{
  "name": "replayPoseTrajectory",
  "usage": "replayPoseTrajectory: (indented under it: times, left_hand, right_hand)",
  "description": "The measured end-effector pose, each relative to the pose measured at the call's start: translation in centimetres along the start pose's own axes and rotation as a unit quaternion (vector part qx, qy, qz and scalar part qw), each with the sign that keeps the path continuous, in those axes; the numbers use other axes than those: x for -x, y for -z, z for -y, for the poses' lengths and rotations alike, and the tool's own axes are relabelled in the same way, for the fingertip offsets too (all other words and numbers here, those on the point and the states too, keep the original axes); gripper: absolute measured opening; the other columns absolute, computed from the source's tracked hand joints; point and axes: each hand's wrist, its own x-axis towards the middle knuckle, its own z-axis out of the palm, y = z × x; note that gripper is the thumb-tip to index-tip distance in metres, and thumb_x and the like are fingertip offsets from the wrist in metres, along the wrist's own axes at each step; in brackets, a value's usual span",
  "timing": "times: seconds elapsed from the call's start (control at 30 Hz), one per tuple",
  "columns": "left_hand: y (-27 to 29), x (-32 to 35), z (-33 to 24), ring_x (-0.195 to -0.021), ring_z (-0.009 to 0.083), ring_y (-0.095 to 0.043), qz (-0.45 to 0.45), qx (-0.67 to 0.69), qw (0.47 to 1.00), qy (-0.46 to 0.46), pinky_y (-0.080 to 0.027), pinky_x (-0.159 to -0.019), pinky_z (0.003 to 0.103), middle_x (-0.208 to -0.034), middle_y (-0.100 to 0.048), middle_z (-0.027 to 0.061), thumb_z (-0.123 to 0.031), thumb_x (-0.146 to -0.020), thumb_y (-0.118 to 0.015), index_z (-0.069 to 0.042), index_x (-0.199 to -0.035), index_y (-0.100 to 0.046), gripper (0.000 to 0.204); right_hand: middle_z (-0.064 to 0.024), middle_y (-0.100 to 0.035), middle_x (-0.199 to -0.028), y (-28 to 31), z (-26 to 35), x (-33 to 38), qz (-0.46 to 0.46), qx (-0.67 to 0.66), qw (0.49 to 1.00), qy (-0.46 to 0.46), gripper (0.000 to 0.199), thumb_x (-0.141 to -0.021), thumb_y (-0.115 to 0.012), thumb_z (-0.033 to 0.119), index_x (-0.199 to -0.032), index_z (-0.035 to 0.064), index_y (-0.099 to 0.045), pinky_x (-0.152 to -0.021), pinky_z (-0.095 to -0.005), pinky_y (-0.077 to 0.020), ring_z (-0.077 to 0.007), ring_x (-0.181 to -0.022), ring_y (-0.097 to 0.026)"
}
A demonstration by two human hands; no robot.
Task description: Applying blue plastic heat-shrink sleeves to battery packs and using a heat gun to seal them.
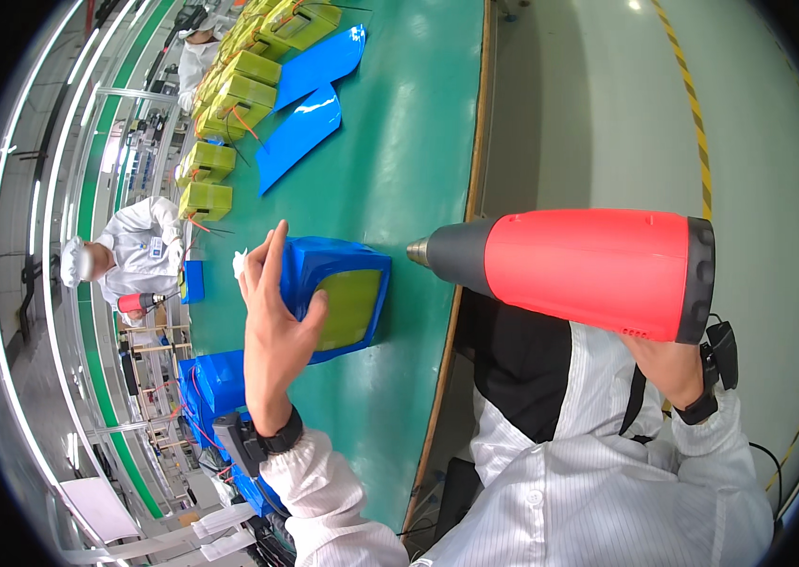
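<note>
A red heat gun [589, 269] with a black collar and metal nozzle hangs off the table's right edge, nozzle toward the table. My right hand [669, 367] is closed under its body, with the fingers mostly hidden behind it. On the green table sits a block-shaped battery pack [335, 253] in blue film, a yellow-green end showing through the film's opening. Against the pack's left side rests my left hand [278, 326], fingers stretched out and thumb apart near the yellow-green end. A gap separates the nozzle from the pack.
Two loose blue film sheets [297, 137] lie farther up the green table [409, 123], beside several yellow-green packs [243, 99] with wires. Blue-wrapped packs [215, 383] stand left of my forearm. Across the table a person [139, 236] in white holds another red heat gun [135, 302].
</note>
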Motion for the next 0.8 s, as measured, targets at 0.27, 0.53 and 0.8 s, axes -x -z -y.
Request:
replayPoseTrajectory:
  times: [0.27, 0.53, 0.8]
  left_hand:
    - [-0.8, -0.3, -0.1, -0.131, 0.0332, -0.048, -0.042, -0.035, 0.998, 0.001, -0.040, -0.111, 0.042, -0.134, -0.052, 0.0153, -0.001, -0.084, -0.066, -0.008, -0.141, -0.055, 0.059]
    - [-0.7, 0.0, -0.1, -0.133, 0.0340, -0.047, -0.018, -0.044, 0.999, -0.001, -0.038, -0.113, 0.042, -0.135, -0.052, 0.0165, 0.002, -0.079, -0.065, -0.009, -0.149, -0.046, 0.073]
    - [0.8, 2.9, 0.2, -0.147, 0.0346, -0.034, 0.000, -0.034, 0.999, 0.000, -0.027, -0.121, 0.045, -0.159, -0.036, 0.0175, 0.001, -0.076, -0.067, -0.014, -0.162, -0.021, 0.099]
  right_hand:
    - [-0.0171, -0.054, -0.118, 0.6, 0.7, -0.3, 0.008, 0.023, 1.000, -0.001, 0.048, -0.075, -0.087, 0.013, -0.115, 0.0038, -0.064, -0.085, -0.0458, -0.0463, -0.0361, -0.101, -0.055]
    - [-0.0147, -0.063, -0.097, -0.3, 3.1, -2.4, -0.059, 0.052, 0.991, 0.112, 0.043, -0.070, -0.091, 0.018, -0.102, 0.0030, -0.066, -0.074, -0.0435, -0.0486, -0.0391, -0.082, -0.060]
    - [-0.0142, -0.066, -0.081, 0.4, 5.3, -4.6, -0.009, -0.079, 0.993, 0.089, 0.024, -0.071, -0.079, 0.005, -0.090, 0.0001, -0.064, -0.059, -0.0407, -0.0492, -0.0382, -0.067, -0.063]
